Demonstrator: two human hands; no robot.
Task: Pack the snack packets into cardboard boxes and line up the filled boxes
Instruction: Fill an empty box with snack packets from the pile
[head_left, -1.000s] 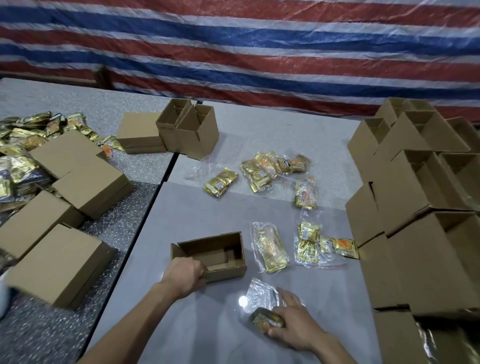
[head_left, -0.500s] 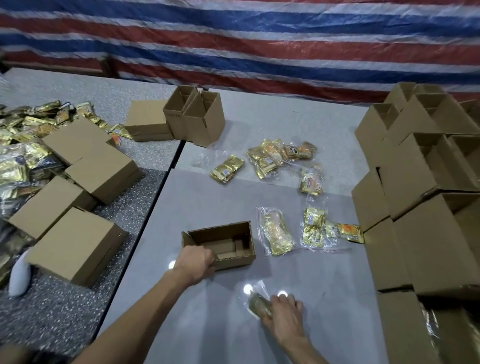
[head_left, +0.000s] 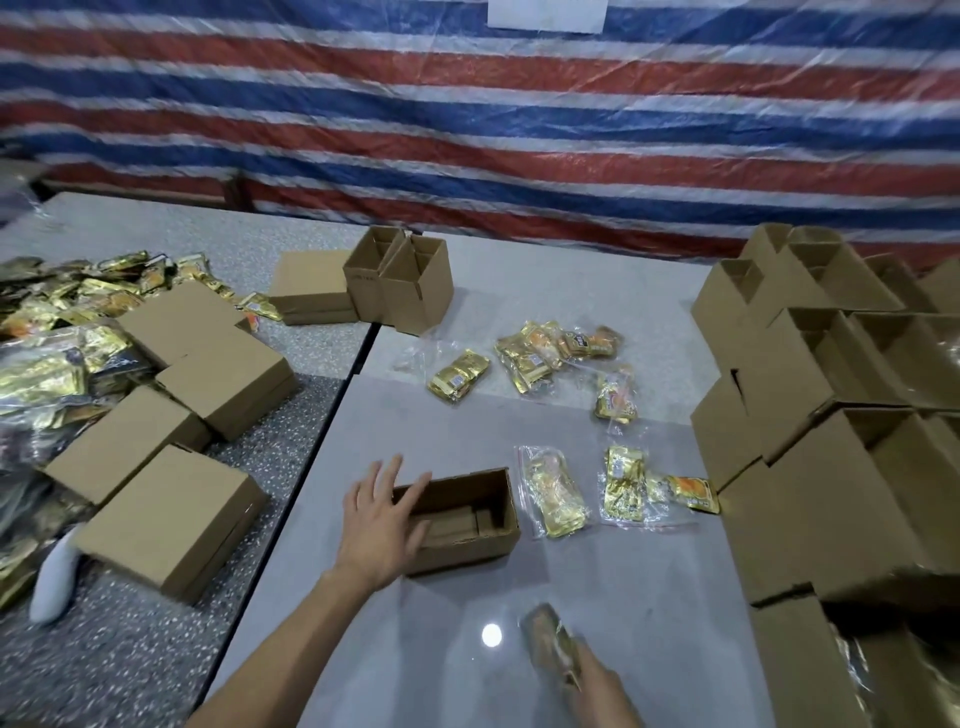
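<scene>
An open cardboard box (head_left: 480, 543) lies on the grey table in front of me, and I see no packets inside. My left hand (head_left: 382, 519) rests with spread fingers on the box's left end. Low at the right, my right hand (head_left: 597, 680) grips a gold snack packet (head_left: 548, 636) in clear wrap, lifted slightly off the table; it is blurred. Several gold snack packets (head_left: 553, 491) in clear bags lie to the right of the box and farther back (head_left: 530, 353).
Closed boxes (head_left: 171, 519) sit on the speckled table at the left beside a heap of gold packets (head_left: 47, 332). Open boxes are stacked at the right (head_left: 831, 452). Two upright open boxes (head_left: 400, 283) stand at the back. A white object (head_left: 54, 579) lies at the left edge.
My left hand has opened from a curled grip on the box's corner to spread fingers. My right hand has drawn the packet toward me and lifted it.
</scene>
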